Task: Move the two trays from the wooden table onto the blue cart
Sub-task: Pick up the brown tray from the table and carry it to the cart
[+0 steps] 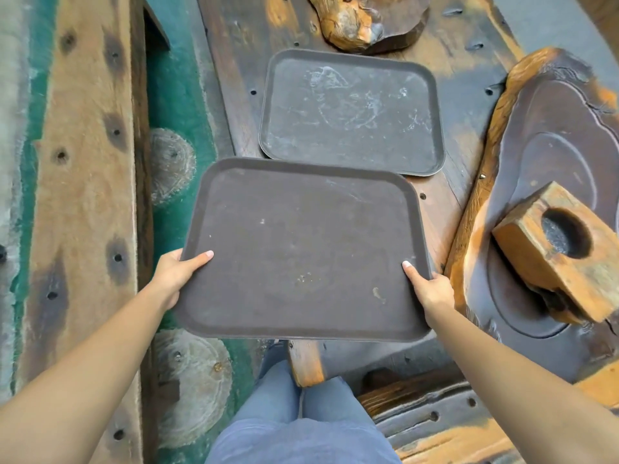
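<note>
The table (462, 105), dark weathered wood with bolt holes, fills the frame from 12 round to 5 o'clock. On it at 3 o'clock lies a big carved slab (549, 155) with a holed block (556, 249) on top; a gnarled root piece (355, 25) sits at 12. A plank bench (83, 162) runs down the 9 o'clock side, with green floor (174, 88) between it and the table. No blue cart is in view.

The near tray (301, 249) is at centre, held up over the table's near edge and the floor, its long axis running 9 to 3. It looks clear of the table, since its near edge overhangs the person's legs (301, 413). The far tray (351, 112) lies flat on the table at 12 o'clock, just beyond the near one, their edges overlapping in view; whether they touch I cannot tell.

The left hand (177, 272) is clamped on the near tray's 9 o'clock short edge, thumb on top, fingers hidden beneath. The right hand (432, 293) grips the 3 o'clock short edge the same way.

The key relation: both hands are taken, so the far tray, straight ahead at 12 and about equally near to either, likely waits for a second trip. The cart must be found by turning.
</note>
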